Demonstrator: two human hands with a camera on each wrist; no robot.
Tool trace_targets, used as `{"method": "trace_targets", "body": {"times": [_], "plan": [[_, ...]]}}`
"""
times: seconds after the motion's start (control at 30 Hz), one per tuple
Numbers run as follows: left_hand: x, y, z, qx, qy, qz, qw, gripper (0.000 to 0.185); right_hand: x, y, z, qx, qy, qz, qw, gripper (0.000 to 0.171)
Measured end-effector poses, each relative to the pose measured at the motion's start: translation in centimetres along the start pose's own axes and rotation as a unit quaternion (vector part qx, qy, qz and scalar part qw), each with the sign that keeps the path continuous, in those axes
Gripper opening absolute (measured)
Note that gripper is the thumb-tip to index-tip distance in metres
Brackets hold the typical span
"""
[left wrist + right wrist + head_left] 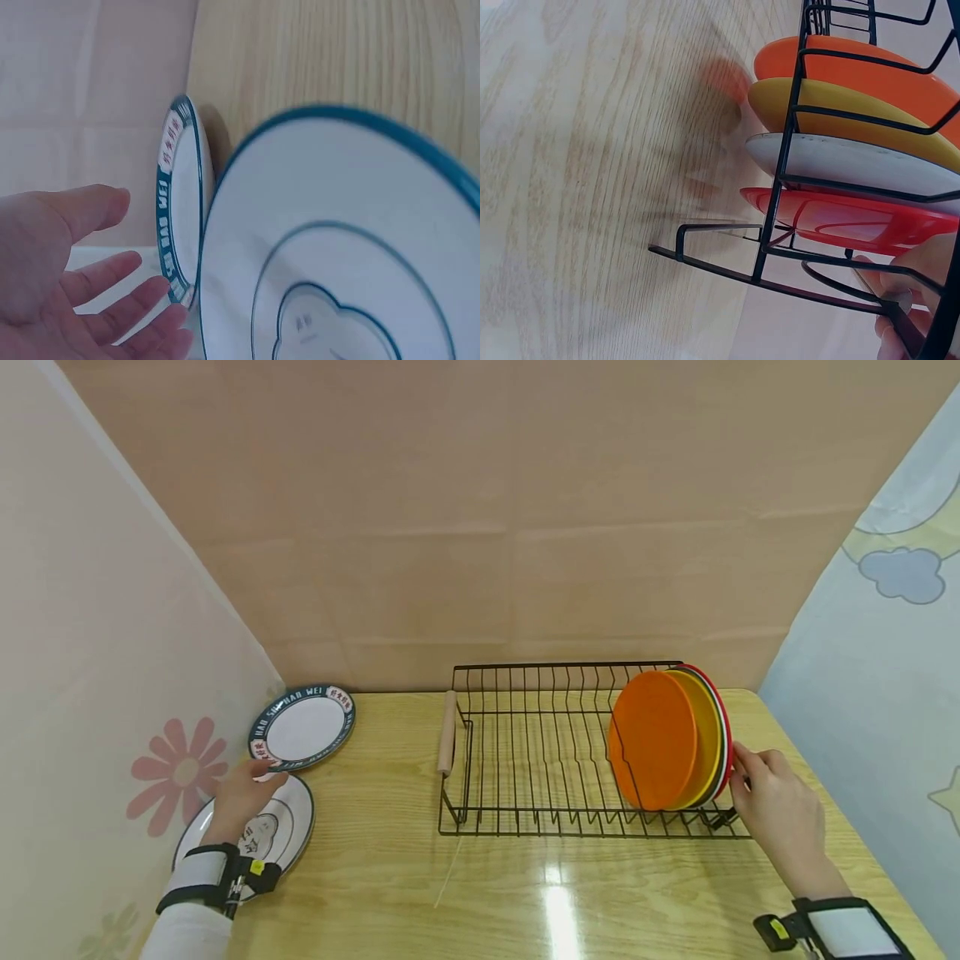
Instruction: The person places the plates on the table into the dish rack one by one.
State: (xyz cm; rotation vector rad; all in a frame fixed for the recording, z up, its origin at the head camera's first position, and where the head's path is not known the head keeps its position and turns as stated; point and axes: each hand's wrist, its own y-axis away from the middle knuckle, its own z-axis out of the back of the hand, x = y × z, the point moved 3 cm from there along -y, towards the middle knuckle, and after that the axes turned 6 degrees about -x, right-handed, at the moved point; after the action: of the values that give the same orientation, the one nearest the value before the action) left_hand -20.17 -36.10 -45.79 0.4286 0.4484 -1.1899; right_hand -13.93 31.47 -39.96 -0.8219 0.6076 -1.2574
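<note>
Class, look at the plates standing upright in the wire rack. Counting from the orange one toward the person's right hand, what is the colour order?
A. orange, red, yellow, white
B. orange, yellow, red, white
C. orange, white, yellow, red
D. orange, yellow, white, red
D: in the right wrist view the orange plate, yellow plate, white plate and red plate stand in that order in the rack, the red one nearest the right hand.

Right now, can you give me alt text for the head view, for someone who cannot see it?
A black wire dish rack on a wooden table holds four plates on edge at its right end, the orange plate in front. The right hand touches the rack's right end. The left hand rests on two teal-rimmed plates at the left.
</note>
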Motion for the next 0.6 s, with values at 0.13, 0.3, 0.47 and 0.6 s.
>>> {"method": "trace_targets", "body": {"times": [0.13, 0.3, 0.47, 0.6], "plan": [[1.1, -0.7, 0.4, -0.007, -0.014, 0.009, 0.9998, 0.060, 0.0, 0.0, 0.1, 0.005, 0.003, -0.001, 1.000, 0.031], [2.3, -0.9, 0.9, -0.011, -0.020, 0.018, 0.9996, 0.056, 0.1, 0.1, 0.1, -0.001, 0.002, 0.005, 1.000, 0.031], [3.0, -0.9, 1.4, -0.037, -0.058, -0.005, 0.9976, 0.051, 0.2, 0.1, 0.1, 0.001, 0.004, 0.007, 1.000, 0.032], [3.5, -1.1, 1.7, -0.068, -0.099, -0.049, 0.9915, 0.047, 0.2, 0.0, 0.1, 0.003, 0.003, 0.005, 1.000, 0.032]]}}
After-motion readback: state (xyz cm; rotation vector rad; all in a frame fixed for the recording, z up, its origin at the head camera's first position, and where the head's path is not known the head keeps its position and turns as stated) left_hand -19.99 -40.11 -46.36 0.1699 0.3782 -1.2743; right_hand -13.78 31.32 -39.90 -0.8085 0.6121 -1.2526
